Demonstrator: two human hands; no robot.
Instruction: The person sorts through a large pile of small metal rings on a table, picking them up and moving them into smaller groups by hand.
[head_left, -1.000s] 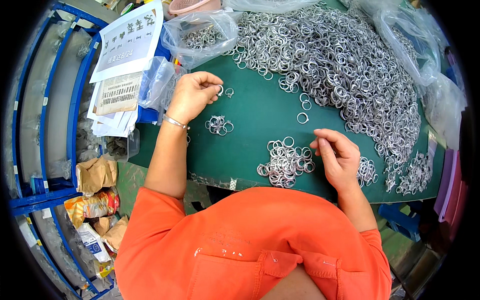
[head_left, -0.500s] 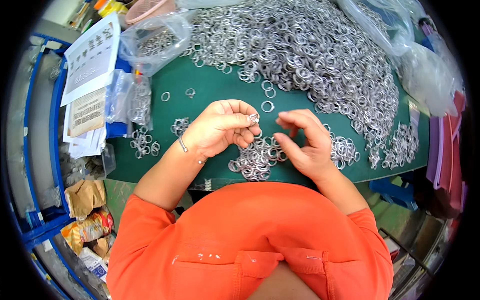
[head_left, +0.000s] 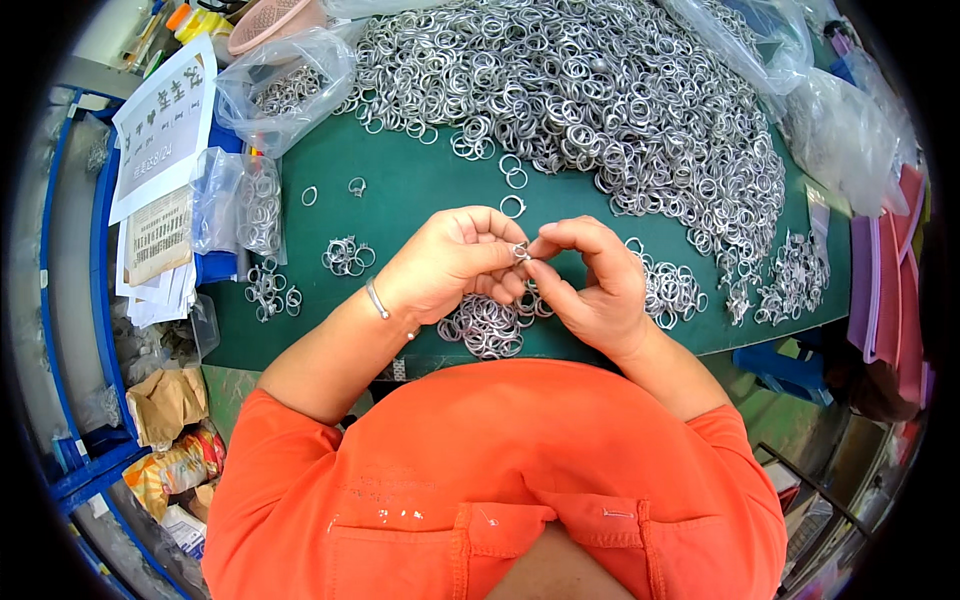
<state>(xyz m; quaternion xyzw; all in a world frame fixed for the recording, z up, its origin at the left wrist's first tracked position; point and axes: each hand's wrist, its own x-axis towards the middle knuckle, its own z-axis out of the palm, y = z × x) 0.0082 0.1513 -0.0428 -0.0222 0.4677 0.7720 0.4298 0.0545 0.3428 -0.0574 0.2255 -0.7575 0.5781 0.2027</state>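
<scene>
Between my two hands, over the near part of the green table, is a small silver-grey ring (head_left: 521, 252). My left hand (head_left: 455, 258) pinches it between thumb and fingers. From the other side my right hand (head_left: 598, 285) meets it, thumb and forefinger closed at the ring. Below them lies a small heap of plain rings (head_left: 485, 325), partly covered by my fingers. Another group of rings (head_left: 672, 290) is just beyond my right hand. A small cluster of rings (head_left: 348, 256) rests left of my left wrist, which wears a bangle (head_left: 377, 300).
A huge pile of rings (head_left: 590, 100) covers the table's (head_left: 400, 180) far side. Clear plastic bags (head_left: 285, 95) stand at its left and right ends. Papers (head_left: 165, 130) lean at the left beside blue shelving (head_left: 110, 230). A blue stool (head_left: 785, 372) sits below the right edge.
My right hand has moved left and closed its thumb and forefinger at the ring in my left hand. The view has shifted slightly.
</scene>
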